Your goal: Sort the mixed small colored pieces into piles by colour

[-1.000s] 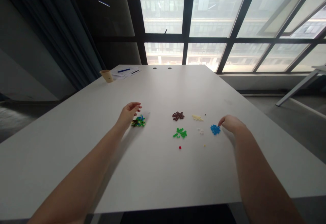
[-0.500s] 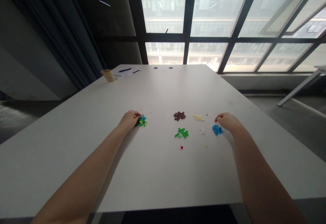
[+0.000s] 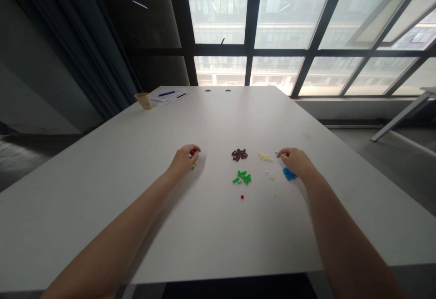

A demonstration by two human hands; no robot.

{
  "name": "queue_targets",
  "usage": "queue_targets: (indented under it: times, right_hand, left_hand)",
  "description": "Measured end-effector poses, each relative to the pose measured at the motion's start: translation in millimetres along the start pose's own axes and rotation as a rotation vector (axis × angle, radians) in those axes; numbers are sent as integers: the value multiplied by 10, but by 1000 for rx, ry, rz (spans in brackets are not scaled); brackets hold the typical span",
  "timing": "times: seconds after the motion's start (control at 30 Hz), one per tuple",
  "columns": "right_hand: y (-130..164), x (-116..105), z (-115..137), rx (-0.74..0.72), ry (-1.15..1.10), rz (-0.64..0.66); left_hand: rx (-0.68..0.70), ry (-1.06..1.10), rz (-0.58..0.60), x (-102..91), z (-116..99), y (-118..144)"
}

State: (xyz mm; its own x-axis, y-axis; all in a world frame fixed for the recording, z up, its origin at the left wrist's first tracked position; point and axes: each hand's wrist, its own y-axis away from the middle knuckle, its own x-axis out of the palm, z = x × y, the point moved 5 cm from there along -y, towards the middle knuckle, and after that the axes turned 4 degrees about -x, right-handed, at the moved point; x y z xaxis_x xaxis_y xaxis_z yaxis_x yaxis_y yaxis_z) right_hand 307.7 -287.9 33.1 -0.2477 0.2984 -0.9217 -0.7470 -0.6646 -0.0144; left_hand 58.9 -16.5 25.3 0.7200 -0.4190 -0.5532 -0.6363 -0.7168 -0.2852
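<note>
My left hand [image 3: 185, 158] is closed, its fingers curled over the mixed pile of small toy bricks, most of which it hides. A few green bricks [image 3: 194, 166] show below the fingers, and bits of blue show at the fingertips. My right hand [image 3: 295, 159] is pinched, fingertips beside a tiny black piece [image 3: 276, 153]; what they hold, if anything, is hidden. Just under that hand is a pile of blue bricks [image 3: 289, 174]. Nearby lie brown bricks [image 3: 240, 154], green bricks [image 3: 242, 177], cream pieces [image 3: 265, 157] and white pieces [image 3: 270, 175].
A single red brick [image 3: 242, 197] and a tiny yellow piece [image 3: 275, 194] lie nearer me on the white table [image 3: 211, 235]. At the far left stand a paper cup [image 3: 144, 101] and papers [image 3: 170, 95] with a blue pen [image 3: 166, 93].
My left hand has moved right and slightly away from me, now covering most of the mixed pile. My right hand has shifted left, from above the blue bricks to the black piece.
</note>
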Motion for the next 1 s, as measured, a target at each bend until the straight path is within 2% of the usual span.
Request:
queue_targets:
  times: [0.17, 0.23, 0.3, 0.37, 0.6, 1.0]
  right_hand:
    - [202, 115, 580, -374, -237, 0]
    - [314, 178, 814, -555, -340, 0]
    - [413, 243, 991, -692, -398, 2]
    - [476, 296, 1097, -767, -421, -1]
    - [510, 293, 1159, -822, -472, -69]
    - [531, 258, 1166, -844, -459, -100]
  left_hand:
    - [-43, 310, 133, 440, -424, 352]
    - [-37, 386, 159, 563, -544, 498]
    - [-10, 397, 172, 627, -622, 601]
    - [19, 391, 171, 641, -662, 652]
    - [57, 368, 216, 627, -706, 651]
    - [77, 345, 207, 652, -672, 639]
